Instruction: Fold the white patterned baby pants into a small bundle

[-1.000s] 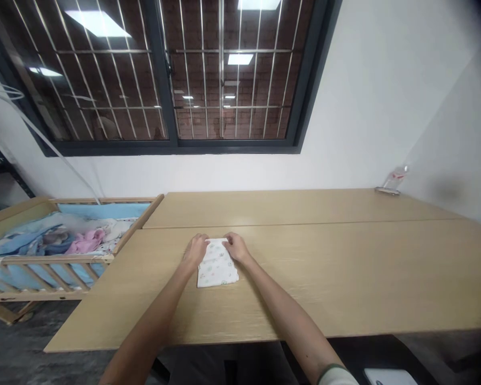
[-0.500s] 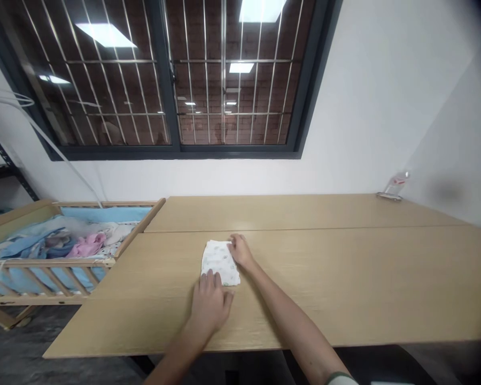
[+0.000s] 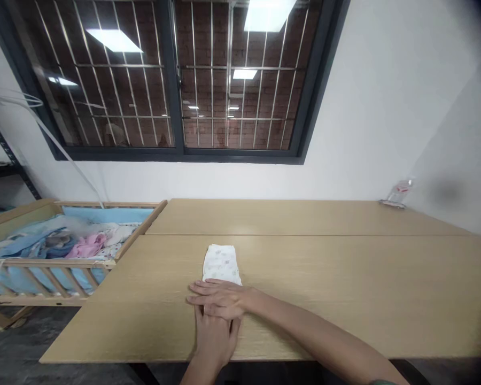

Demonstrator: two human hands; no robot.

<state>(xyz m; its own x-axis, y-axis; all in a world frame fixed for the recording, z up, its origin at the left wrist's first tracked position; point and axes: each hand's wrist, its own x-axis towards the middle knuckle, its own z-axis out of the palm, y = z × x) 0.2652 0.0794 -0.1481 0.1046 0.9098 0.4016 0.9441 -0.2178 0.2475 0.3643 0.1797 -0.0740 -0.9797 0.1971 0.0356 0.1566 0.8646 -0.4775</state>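
A white folded cloth (image 3: pixel 221 262) with a small faint print lies flat on the wooden table (image 3: pixel 324 283). My right hand (image 3: pixel 222 298) is stretched across the cloth's near edge, palm down, with its fingers pointing left. Beneath it and closer to me is my left hand (image 3: pixel 214 337). Its fingertips are hidden under the right hand, and its thumb shows on the right side. Whether the left fingers touch the cloth cannot be seen.
At the left stands a wooden crib (image 3: pixel 116 256) with blue padding and a pink cloth (image 3: pixel 88 245) among other fabrics. A clear plastic item (image 3: pixel 398 193) sits at the table's far right corner. Behind the table is a barred window (image 3: pixel 180 80).
My right hand has come from the cloth's upper right corner down to its near edge, over my left hand. The left hand has shifted slightly toward me. The cloth lies flat in both frames.
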